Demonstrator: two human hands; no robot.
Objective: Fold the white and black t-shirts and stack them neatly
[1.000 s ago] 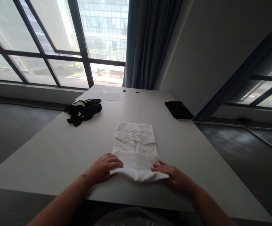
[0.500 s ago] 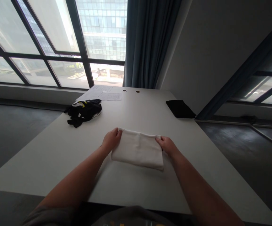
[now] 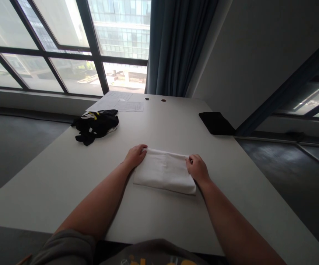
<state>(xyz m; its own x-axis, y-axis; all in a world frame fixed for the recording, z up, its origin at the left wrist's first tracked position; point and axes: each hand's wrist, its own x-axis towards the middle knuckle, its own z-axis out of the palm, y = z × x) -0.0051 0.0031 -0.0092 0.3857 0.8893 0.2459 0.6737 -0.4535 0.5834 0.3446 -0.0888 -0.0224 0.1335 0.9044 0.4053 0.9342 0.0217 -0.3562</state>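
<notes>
A folded white cloth (image 3: 164,171) lies flat on the white table (image 3: 159,221) in front of me, its folded edge on the far side. My left hand (image 3: 136,156) is closed on the cloth's far left corner, thumb on top. At the far right corner, my right hand (image 3: 198,168) has its fingers curled round the edge. The undersides of both corners are hidden by my fingers.
A crumpled black garment (image 3: 97,125) with yellow and white parts lies at the table's left edge. A folded black cloth (image 3: 217,123) sits by the right edge. Paper sheets (image 3: 126,106) lie at the far left, near two round table holes. A blue curtain (image 3: 178,48) hangs beyond.
The white cloth has come down from just above the table and now rests flat on it. Both hands went down with it, still at its far corners. My view has tilted slightly.
</notes>
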